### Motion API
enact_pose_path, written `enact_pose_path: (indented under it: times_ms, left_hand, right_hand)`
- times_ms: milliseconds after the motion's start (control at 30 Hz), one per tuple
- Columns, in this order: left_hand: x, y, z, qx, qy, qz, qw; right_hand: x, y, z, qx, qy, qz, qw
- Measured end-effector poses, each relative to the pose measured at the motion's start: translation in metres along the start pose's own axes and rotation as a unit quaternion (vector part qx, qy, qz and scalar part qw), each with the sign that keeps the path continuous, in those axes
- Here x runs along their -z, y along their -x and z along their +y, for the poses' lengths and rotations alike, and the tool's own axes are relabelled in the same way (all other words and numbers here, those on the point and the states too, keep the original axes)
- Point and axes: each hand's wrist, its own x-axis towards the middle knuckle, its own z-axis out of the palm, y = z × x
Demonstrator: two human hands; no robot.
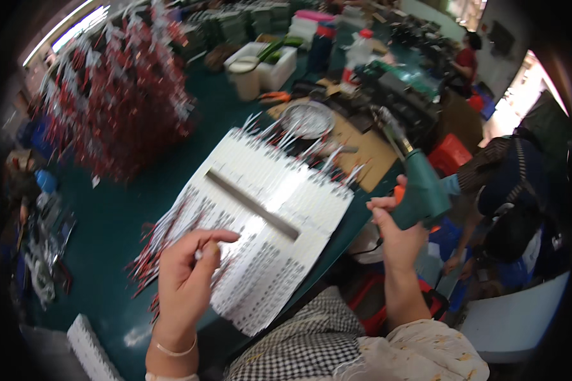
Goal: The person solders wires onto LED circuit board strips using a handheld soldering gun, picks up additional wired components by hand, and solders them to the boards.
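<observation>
My right hand grips a green soldering gun by its handle. Its metal tip points up and away, to the right of the white board. My left hand hovers over the board's near left part, thumb and forefinger curled together; a small white bit shows between the fingers, too small to name. On the green table lies the white ribbed board, set at a slant, with rows of small dark marks or parts. Across its middle rests a flat metal bar. Red and white wires stick out along its left edge, others along its far edge.
A big bundle of red and white wires hangs at the far left. Beyond the board are a round metal dish, a beige lidded cup, a white box and a red-capped bottle. Another person bends at the right.
</observation>
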Motion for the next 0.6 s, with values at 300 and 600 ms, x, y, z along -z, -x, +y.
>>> enact_pose_path:
  times_ms: [300,600]
  left_hand:
    - [0.002,-0.003,-0.001,0.034,0.136,0.035,0.99]
    - [0.034,-0.01,-0.045,-0.002,0.006,0.055,0.998]
  right_hand:
    - [0.034,-0.013,0.028,0.127,0.206,0.028,0.97]
    - [0.012,-0.011,0.036,0.025,0.119,0.044,0.992]
